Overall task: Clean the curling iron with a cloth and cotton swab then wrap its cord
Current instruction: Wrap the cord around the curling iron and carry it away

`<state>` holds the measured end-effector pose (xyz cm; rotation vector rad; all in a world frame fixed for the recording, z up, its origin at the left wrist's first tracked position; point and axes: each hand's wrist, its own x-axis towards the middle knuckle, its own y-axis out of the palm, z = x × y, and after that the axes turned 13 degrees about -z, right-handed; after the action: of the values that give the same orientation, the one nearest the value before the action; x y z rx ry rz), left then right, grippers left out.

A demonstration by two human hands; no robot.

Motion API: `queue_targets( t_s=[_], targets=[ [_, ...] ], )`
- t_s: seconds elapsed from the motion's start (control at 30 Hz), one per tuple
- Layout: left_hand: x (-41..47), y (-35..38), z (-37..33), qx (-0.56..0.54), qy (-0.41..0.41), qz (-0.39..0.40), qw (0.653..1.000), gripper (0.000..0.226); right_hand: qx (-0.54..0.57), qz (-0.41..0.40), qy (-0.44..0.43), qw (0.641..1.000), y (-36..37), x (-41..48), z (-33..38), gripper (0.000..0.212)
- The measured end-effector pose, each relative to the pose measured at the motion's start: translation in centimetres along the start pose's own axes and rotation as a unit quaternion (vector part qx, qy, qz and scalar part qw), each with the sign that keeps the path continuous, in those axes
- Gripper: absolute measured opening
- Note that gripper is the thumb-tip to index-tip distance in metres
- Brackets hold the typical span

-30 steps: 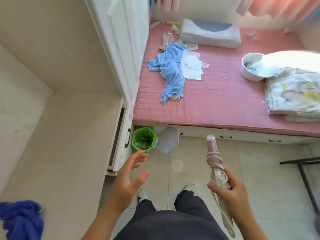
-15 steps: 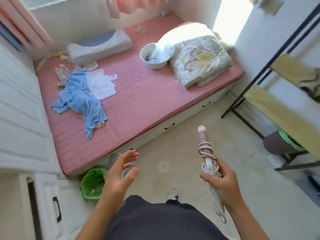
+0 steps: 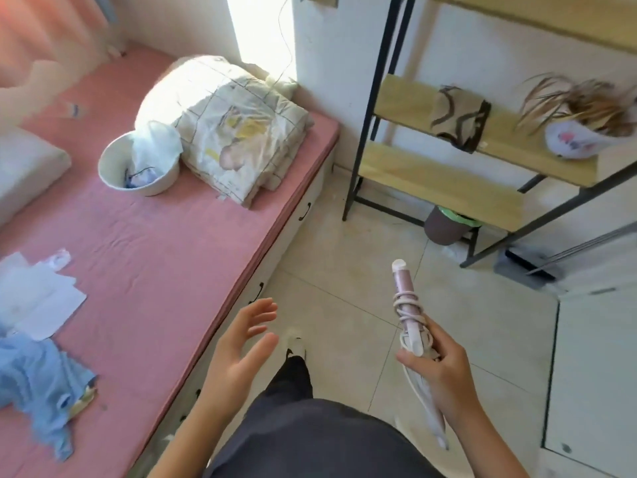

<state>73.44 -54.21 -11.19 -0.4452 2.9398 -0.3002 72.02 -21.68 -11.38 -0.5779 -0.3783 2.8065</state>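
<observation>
The right hand [image 3: 437, 369] grips the iron [image 3: 402, 282] by its handle at five o'clock, barrel up, with the cord [image 3: 408, 302] wound round it. The left hand [image 3: 241, 350] is open and empty at seven, beside the bed [image 3: 165, 257]. A shelf [image 3: 437, 188] stands at two with a bin [image 3: 443, 229] beneath it. A bowl [image 3: 107, 167] and a quilt [image 3: 241, 139] lie at ten.

Looks like a small bedroom in a home. Holds a low bed [image 3: 155, 263] with a pink mattress and drawers [image 3: 303, 215] in its base, with a folded quilt [image 3: 241, 132] and a pillow [image 3: 24, 167] on top. Has a pink curtain [image 3: 44, 25], a tiled floor [image 3: 344, 263], and near the bed a metal-framed shelf [image 3: 431, 188] carrying a dried-out potted plant [image 3: 579, 132]. Keeps a small bin [image 3: 441, 229] under the lowest board. Shows a blue garment [image 3: 38, 384] and loose papers [image 3: 38, 301] strewn on the mattress.
</observation>
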Motion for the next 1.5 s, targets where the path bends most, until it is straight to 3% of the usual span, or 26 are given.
queue_targets(
  t_s=[0.17,0.43,0.63,0.93,1.07,1.27,1.4,1.5],
  targets=[
    [9.9,4.0,-2.8,-0.003,0.040,0.078,0.996,0.064,0.027,-0.049,-0.023,0.998,1.5,5.5,4.8,0.053],
    [21.9,14.8,-6.9,0.012,0.055,0.205,0.977,0.061,0.053,-0.167,0.012,0.985,-2.1,12.8,6.0,0.058],
    [30.8,25.5,-10.4,0.031,0.078,0.247,0.965,0.050,0.073,-0.228,0.027,0.971,-7.2,21.5,5.3,0.061],
    [40.6,38.2,-18.4,0.025,0.105,0.260,0.960,0.047,0.095,-0.203,-0.005,0.975,-14.6,37.8,13.6,0.065],
    [46.1,42.7,-23.5,0.034,0.174,0.258,0.950,0.048,0.107,-0.186,-0.057,0.975,-17.4,44.0,19.0,0.061],
    [55.7,48.3,-29.1,0.046,0.290,0.174,0.940,0.040,0.048,-0.115,-0.142,0.982,-21.2,54.0,27.1,0.066],
    [61.8,51.3,-30.9,0.160,0.311,0.153,0.924,0.051,-0.047,-0.080,-0.152,0.984,-23.2,61.1,33.3,0.067],
    [65.0,52.8,-30.6,0.284,0.318,0.169,0.889,0.071,-0.159,-0.070,-0.191,0.966,-23.9,66.6,36.1,0.059]
  ],
)
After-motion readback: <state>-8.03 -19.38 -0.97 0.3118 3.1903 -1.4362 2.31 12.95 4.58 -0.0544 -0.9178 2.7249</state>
